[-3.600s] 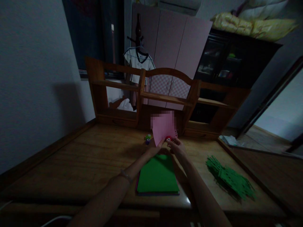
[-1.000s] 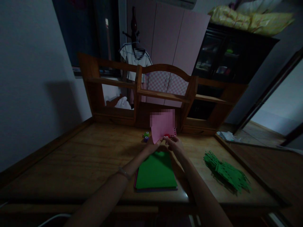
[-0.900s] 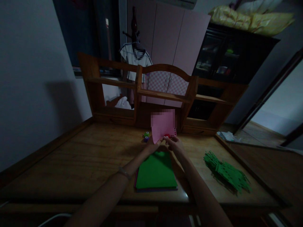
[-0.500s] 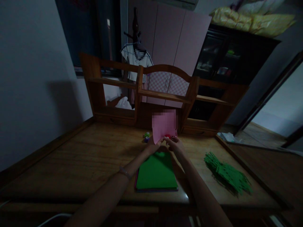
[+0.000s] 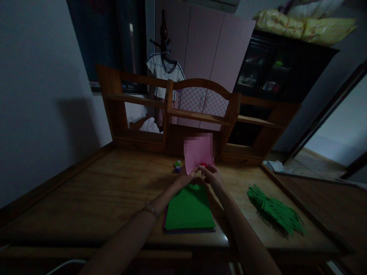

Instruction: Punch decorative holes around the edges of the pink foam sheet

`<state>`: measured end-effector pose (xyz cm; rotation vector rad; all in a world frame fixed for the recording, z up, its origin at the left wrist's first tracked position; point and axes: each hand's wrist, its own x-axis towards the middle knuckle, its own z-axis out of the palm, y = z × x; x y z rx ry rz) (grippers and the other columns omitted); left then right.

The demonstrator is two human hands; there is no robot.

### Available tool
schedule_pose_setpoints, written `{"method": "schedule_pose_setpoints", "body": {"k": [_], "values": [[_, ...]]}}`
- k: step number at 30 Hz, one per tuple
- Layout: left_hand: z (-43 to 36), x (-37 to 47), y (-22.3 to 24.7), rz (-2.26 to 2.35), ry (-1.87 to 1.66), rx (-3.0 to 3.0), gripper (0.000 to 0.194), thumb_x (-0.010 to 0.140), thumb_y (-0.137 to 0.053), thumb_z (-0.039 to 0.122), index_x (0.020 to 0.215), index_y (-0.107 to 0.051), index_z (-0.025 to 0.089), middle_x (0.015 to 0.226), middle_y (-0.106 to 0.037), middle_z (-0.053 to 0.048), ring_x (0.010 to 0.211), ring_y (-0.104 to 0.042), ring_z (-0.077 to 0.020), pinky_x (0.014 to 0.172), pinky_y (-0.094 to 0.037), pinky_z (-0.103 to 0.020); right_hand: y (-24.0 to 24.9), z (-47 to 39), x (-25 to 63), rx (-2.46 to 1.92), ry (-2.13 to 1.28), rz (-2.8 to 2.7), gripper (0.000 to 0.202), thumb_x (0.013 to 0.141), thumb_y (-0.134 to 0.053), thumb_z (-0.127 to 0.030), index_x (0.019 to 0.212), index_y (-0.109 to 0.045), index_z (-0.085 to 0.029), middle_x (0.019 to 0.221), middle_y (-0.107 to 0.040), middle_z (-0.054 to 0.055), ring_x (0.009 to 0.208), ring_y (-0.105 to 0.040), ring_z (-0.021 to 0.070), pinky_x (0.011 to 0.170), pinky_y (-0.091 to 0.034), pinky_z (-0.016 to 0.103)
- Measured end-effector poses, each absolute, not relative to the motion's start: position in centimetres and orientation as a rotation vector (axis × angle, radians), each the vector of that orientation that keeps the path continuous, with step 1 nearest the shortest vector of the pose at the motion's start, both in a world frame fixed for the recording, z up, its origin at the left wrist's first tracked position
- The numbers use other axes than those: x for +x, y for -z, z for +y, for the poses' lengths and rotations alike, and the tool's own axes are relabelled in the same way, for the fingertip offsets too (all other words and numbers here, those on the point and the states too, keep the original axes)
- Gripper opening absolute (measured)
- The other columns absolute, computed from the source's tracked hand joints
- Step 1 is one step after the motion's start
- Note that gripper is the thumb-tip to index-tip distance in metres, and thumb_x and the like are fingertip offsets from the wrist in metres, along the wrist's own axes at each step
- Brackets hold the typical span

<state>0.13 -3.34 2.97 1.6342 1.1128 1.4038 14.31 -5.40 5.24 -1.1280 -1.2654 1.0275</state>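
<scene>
Just above the middle of the desk, my left hand [image 5: 187, 176] grips the lower edge of a pink sheet [image 5: 197, 154], which stands tilted up. Small holes line the sheet's right edge. My right hand [image 5: 212, 175] is closed at the lower right corner on a small red craft punch [image 5: 203, 165], partly hidden by fingers. Below both hands lies a stack of coloured sheets with a green sheet [image 5: 190, 210] on top. A little green punch-like piece [image 5: 178, 163] and a purple one [image 5: 177, 168] sit left of the pink sheet.
A pile of green cut-up sheets [image 5: 275, 210] lies on the desk [image 5: 86, 191] at the right. A wooden shelf unit [image 5: 200, 114] rises along the desk's back edge. White papers [image 5: 276, 166] rest beyond the right rim. A wall [image 5: 43, 95] bounds the left side.
</scene>
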Motion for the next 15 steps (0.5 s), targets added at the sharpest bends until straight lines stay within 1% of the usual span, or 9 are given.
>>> {"method": "schedule_pose_setpoints", "body": {"k": [8, 15], "values": [[-2.8, 0.16, -2.38, 1.129, -1.412, 1.625, 0.031, 0.079, -0.057, 0.032, 0.102, -0.064, 0.012, 0.103, -0.066, -0.011, 0.096, -0.062, -0.0214, 0.087, -0.049, -0.033, -5.43, -5.56, 14.06, -1.14, -1.035, -1.242, 0.041, 0.06, -0.07, -0.055, 0.075, -0.062, -0.018, 0.06, -0.056, -0.002, 0.05, -0.048, 0.0095, 0.043, -0.032, 0.021], [-2.64, 0.07, -2.11, 1.098, -1.403, 1.693, 0.028, 0.081, -0.055, 0.029, 0.101, -0.063, 0.012, 0.103, -0.066, -0.01, 0.094, -0.061, -0.02, 0.085, -0.049, -0.032, -5.11, -5.25, 14.2, -1.094, -1.077, -1.253, 0.038, 0.061, -0.071, -0.051, 0.078, -0.064, -0.018, 0.061, -0.055, -0.002, 0.05, -0.046, 0.0084, 0.043, -0.031, 0.02]]}}
